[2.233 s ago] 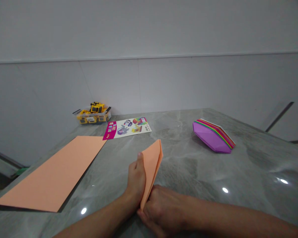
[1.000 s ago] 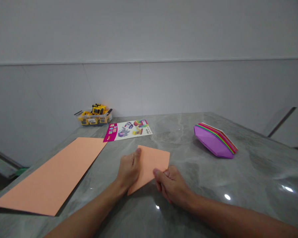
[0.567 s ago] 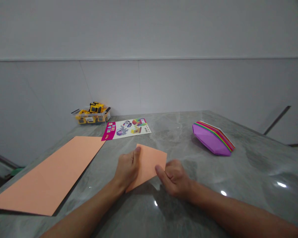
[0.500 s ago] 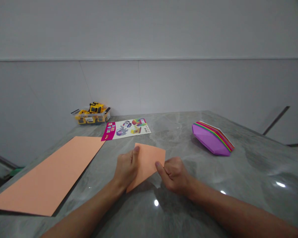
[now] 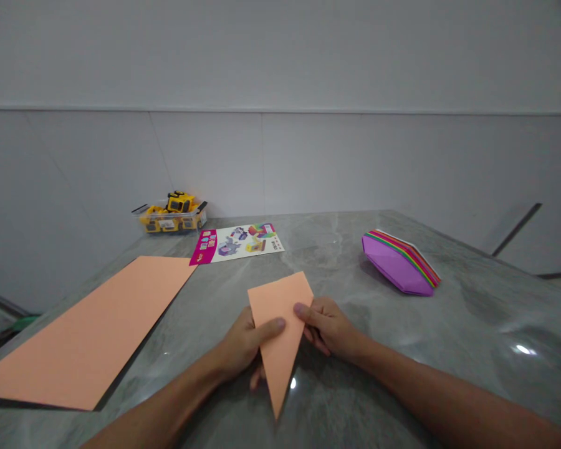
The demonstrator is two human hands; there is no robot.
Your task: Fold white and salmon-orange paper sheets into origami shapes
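Note:
A folded piece of orange paper [image 5: 283, 293], kite-shaped with its sharp point toward me, is held up between both hands over the table. My left hand [image 5: 243, 343] grips its left side, thumb flat on the front and fingers behind. On the opposite edge, my right hand [image 5: 330, 327] pinches the paper near the upper right with thumb on top and fingers underneath. The fingers behind the paper are partly hidden. To the left lies a larger flat orange sheet [image 5: 103, 324], apart from both hands.
A printed booklet [image 5: 238, 242] lies beyond my hands, touching or nearly touching the large sheet's far corner. At the back left stands a clear plastic box [image 5: 172, 219] of yellow toy vehicles. A purple folded-paper piece with rainbow edges [image 5: 397, 265] rests right on the grey marbled table [image 5: 449, 362].
The folded paper has turned so its sharp point now faces me. My left hand has shifted lower, its thumb laid across the paper; my right hand still pinches the right edge.

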